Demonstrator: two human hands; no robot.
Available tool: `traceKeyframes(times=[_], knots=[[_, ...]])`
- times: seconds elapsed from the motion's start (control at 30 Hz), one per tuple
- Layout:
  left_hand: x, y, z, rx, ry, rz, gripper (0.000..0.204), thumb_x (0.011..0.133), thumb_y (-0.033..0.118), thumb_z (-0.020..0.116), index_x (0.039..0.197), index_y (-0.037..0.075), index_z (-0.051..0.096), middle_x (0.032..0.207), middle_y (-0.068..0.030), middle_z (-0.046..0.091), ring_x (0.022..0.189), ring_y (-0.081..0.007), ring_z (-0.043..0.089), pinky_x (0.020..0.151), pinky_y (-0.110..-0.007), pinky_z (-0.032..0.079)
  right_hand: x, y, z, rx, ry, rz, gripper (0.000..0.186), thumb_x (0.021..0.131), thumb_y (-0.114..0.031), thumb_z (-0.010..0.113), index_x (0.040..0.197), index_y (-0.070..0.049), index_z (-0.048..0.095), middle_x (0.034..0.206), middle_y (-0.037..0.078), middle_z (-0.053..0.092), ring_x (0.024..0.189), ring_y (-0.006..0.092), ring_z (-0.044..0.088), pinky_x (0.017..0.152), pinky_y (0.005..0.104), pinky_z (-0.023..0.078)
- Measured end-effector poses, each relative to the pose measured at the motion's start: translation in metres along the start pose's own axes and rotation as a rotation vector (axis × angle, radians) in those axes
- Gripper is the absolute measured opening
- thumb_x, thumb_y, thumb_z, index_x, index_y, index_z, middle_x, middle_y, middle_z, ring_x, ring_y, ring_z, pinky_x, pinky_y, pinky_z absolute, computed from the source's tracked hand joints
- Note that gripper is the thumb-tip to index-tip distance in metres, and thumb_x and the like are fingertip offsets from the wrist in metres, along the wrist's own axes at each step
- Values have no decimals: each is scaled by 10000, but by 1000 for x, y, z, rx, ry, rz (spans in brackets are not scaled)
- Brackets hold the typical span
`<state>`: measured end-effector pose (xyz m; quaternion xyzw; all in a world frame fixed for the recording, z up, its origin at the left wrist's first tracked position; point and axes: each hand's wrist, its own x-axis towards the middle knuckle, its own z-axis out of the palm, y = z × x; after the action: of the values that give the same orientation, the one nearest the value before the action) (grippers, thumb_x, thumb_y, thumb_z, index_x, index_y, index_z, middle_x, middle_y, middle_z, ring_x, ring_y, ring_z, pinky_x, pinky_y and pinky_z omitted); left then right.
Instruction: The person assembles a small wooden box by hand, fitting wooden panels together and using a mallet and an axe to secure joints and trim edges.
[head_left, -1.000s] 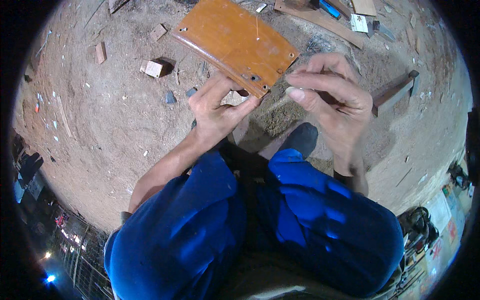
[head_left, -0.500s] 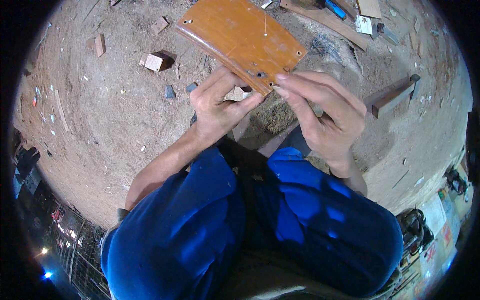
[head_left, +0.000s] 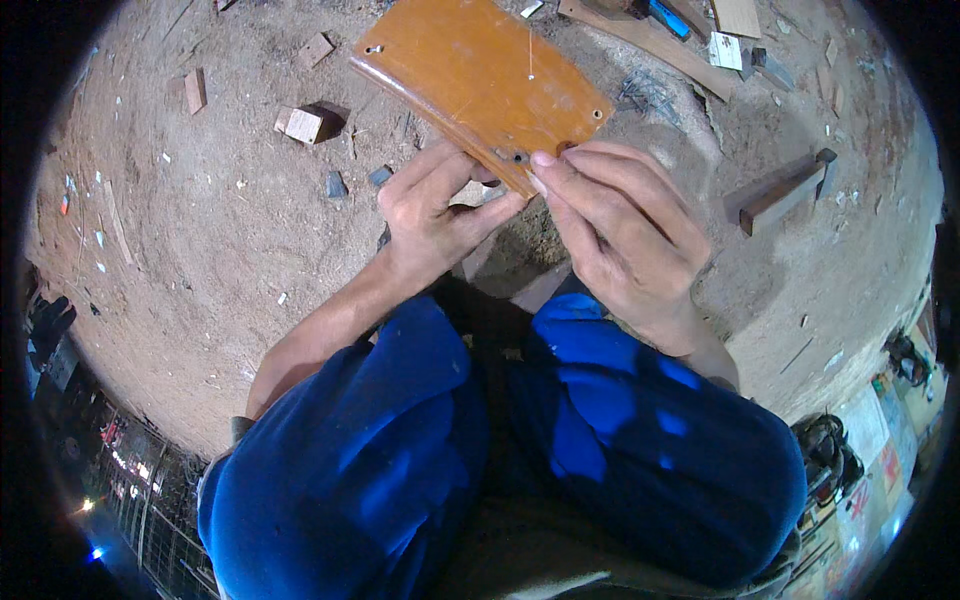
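An orange-brown varnished wooden board (head_left: 480, 75) with a rounded near edge and small holes near its corners is held tilted in front of me. My left hand (head_left: 432, 208) is closed on its near edge, fingers under the board and thumb close to the near corner. At that same corner, my right hand (head_left: 630, 225) has thumb and fingers pinched together over a hole. Whatever lies between those fingertips is hidden. A dark hole (head_left: 519, 157) shows just beside them.
Sandy ground surrounds me, with a small wood block (head_left: 303, 125) and dark chips (head_left: 337, 184) to the left. Loose nails (head_left: 650, 95) lie right of the board. A hammer-like tool (head_left: 785, 195) rests farther right. A long wood strip (head_left: 650, 45) and a blue-handled tool (head_left: 669, 18) lie at the back.
My right hand has moved slightly left, and its fingertips now cover the corner hole that showed before. The left hand keeps its hold on the board, which has barely shifted.
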<state>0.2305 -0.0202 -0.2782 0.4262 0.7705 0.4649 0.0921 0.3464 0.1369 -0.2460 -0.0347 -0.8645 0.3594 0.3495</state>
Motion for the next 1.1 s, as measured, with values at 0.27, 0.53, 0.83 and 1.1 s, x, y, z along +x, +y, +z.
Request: traceKeyframes(times=[0.27, 0.53, 0.83, 1.1], knots=[[1, -1, 0, -29, -17, -8, 275, 715, 133, 910, 859, 10, 710, 896, -118, 719, 770, -230, 711, 630, -314, 559, -2, 0, 2, -12, 10, -9, 396, 674, 87, 790, 1063, 30, 749, 926, 116, 660, 824, 266, 693, 679, 334, 587], [-2, 1, -3, 6, -41, -28, 293, 711, 146, 917, 823, 3, 687, 846, -114, 699, 714, -226, 690, 601, -321, 540, -4, -1, 7, -32, 11, -31, 403, 682, 71, 778, 1081, 31, 743, 907, 98, 626, 810, 261, 678, 681, 340, 584], [15, 7, -30, 77, -102, 263, 382, 659, 256, 957, 829, 71, 668, 818, -43, 652, 756, -211, 622, 644, -322, 474, -6, -2, 7, -21, 65, -16, 377, 671, 11, 770, 1046, 37, 755, 917, 113, 656, 820, 266, 672, 704, 349, 590], [35, 19, -21, 152, -164, 298, 382, 674, 149, 862, 1031, 82, 744, 1017, -58, 645, 908, -234, 596, 813, -374, 438, -14, 0, 5, 19, 112, 33, 361, 684, -45, 727, 1039, 21, 716, 928, 107, 672, 891, 269, 685, 775, 374, 599]])
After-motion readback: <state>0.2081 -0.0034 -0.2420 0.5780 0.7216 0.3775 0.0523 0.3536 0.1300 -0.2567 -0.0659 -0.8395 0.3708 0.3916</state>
